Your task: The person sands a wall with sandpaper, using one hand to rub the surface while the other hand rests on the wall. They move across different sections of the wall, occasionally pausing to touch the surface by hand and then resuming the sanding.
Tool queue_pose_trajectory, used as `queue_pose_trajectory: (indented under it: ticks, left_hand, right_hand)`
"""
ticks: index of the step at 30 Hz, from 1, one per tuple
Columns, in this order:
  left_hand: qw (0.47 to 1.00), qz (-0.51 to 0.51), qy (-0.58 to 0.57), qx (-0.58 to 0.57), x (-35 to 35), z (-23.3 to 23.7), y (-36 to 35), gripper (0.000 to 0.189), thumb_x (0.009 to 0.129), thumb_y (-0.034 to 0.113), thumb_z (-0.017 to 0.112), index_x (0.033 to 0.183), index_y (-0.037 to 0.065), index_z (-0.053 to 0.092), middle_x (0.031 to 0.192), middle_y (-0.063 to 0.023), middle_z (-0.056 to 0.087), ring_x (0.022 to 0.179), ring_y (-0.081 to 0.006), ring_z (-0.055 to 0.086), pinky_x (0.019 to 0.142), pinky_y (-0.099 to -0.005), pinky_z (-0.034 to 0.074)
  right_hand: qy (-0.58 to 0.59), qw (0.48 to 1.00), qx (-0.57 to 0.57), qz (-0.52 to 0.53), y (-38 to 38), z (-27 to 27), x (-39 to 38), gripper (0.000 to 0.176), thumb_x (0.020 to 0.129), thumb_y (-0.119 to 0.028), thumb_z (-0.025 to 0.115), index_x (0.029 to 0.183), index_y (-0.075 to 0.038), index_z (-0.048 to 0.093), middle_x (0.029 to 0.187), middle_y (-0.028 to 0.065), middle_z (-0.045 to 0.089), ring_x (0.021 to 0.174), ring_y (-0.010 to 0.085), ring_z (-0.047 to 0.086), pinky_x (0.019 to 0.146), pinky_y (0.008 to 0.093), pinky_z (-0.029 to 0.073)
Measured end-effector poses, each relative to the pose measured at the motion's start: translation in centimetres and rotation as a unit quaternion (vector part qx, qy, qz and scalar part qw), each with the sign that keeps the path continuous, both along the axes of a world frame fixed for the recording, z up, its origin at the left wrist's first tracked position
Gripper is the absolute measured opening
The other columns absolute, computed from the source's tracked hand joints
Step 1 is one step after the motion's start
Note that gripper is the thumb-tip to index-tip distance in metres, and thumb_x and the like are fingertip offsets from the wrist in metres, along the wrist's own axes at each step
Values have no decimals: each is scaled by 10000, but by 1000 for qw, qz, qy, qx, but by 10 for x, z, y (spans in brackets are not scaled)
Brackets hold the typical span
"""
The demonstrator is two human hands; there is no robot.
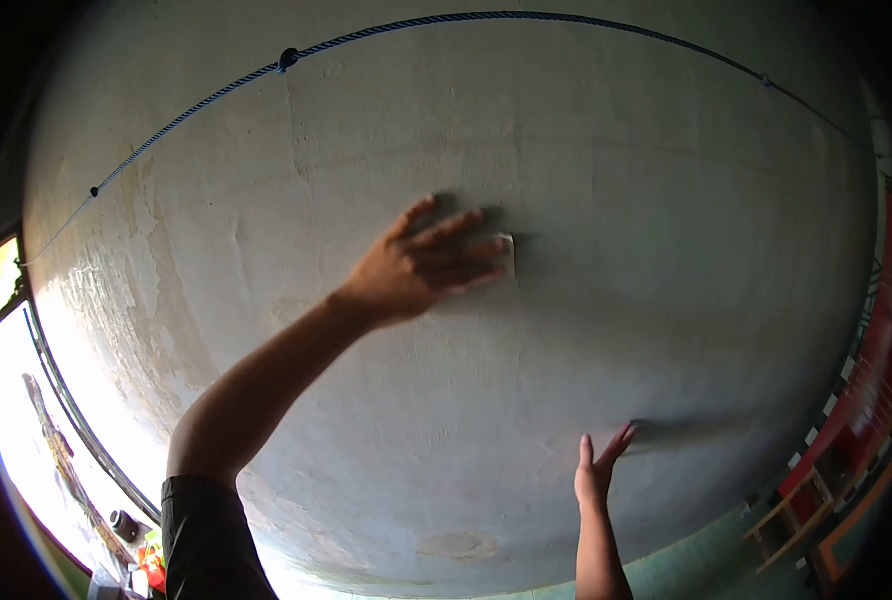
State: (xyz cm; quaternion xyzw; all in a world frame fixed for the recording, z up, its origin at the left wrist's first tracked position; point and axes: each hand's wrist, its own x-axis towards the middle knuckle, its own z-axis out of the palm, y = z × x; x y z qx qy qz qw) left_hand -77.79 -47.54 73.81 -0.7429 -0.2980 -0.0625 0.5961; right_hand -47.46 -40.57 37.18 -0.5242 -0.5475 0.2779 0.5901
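Note:
My left hand (431, 258) is up against a large grey wall (366, 430), at the centre of the view. Its fingers are partly spread and press a thin pale piece (509, 256) flat on the wall; only the piece's edge shows past the fingertips. Lower and to the right, my right hand (594, 475) reaches toward the wall with thumb and fingers apart and nothing in it. Whether its fingertips touch the wall is hard to tell. Peeling, stained patches mark the wall's left side.
A knotted blue rope (506, 16) arcs across the top. Bright window openings (16, 400) are at the left, with a dark round object (123, 525) below. At the right are a red surface (881, 370) and a wooden frame (811, 505).

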Motion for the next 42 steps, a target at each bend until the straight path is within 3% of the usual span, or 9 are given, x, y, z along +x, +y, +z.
queue_pose_trajectory:
  ticks: [6, 10, 15, 22, 29, 32, 33, 38, 42]
  left_hand:
    - [931, 56, -202, 297, -13, 84, 1, 484, 982, 216, 619, 1453, 309, 561, 1592, 35, 455, 1503, -261, 361, 1217, -563, 289]
    - [1000, -7, 27, -4, 24, 10, 23, 493, 1002, 385, 631, 1481, 369, 514, 1617, 76, 432, 1532, -187, 331, 1312, -507, 171]
    - [928, 95, -166, 319, 22, 99, 21, 503, 939, 198, 667, 1432, 265, 594, 1515, 31, 540, 1436, -255, 451, 1155, -520, 349]
    - [998, -42, 24, -28, 59, 1, 42, 491, 950, 322, 677, 1430, 365, 582, 1543, 88, 513, 1497, -202, 380, 1254, -549, 266]
    - [919, 128, -194, 318, 42, 71, 40, 486, 979, 208, 628, 1456, 281, 573, 1560, 56, 500, 1482, -239, 397, 1172, -550, 335]
    - [998, 44, -47, 27, 80, -22, 50, 549, 949, 371, 710, 1470, 353, 538, 1581, 54, 471, 1520, -242, 329, 1268, -595, 205]
    - [996, -21, 73, 36, 82, -30, 54, 553, 942, 413, 714, 1464, 362, 542, 1576, 73, 476, 1528, -230, 316, 1274, -583, 207]
    - [954, 102, -155, 237, 66, 84, 42, 390, 1026, 290, 602, 1416, 316, 609, 1551, 71, 511, 1512, -232, 352, 1239, -557, 249]
    - [934, 46, -193, 298, 61, 83, 56, 434, 985, 222, 600, 1413, 291, 610, 1520, 35, 529, 1468, -244, 409, 1201, -592, 289]
  right_hand:
    - [-79, 997, 22, 1, 11, -19, -4, 1112, 984, -523, 617, 1634, -80, -171, 1672, 290, -229, 1560, 465, -187, 1253, 606, 4]
    - [-107, 994, 34, 4, 14, -21, -1, 1142, 975, -551, 619, 1627, -67, -183, 1665, 305, -230, 1555, 482, -184, 1242, 626, -8]
    - [-142, 987, 74, 8, 19, -37, 5, 1164, 961, -582, 622, 1628, -63, -179, 1668, 311, -211, 1556, 491, -173, 1226, 658, -8]
    - [-184, 980, 70, 24, 17, -39, 18, 1163, 954, -590, 629, 1636, -76, -161, 1675, 312, -189, 1562, 486, -159, 1218, 674, -10]
    - [-277, 956, 92, 22, 26, -57, 39, 1130, 947, -621, 621, 1658, -87, -77, 1698, 282, -143, 1569, 488, -119, 1222, 675, -17]
    - [-294, 953, 72, 33, 24, -56, 42, 1123, 951, -590, 628, 1656, -71, -75, 1696, 286, -150, 1572, 485, -103, 1229, 651, -18]
    - [-292, 953, 75, 34, 23, -57, 42, 1124, 950, -585, 633, 1655, -70, -76, 1696, 287, -149, 1572, 484, -106, 1230, 648, -19]
    - [-293, 953, 57, 57, 23, -56, 48, 1143, 941, -560, 664, 1652, -62, -79, 1693, 295, -148, 1569, 486, -118, 1235, 638, -31]
    - [-298, 950, 45, 76, 21, -47, 54, 1158, 930, -553, 685, 1649, -50, -70, 1688, 305, -149, 1566, 492, -123, 1236, 639, -36]
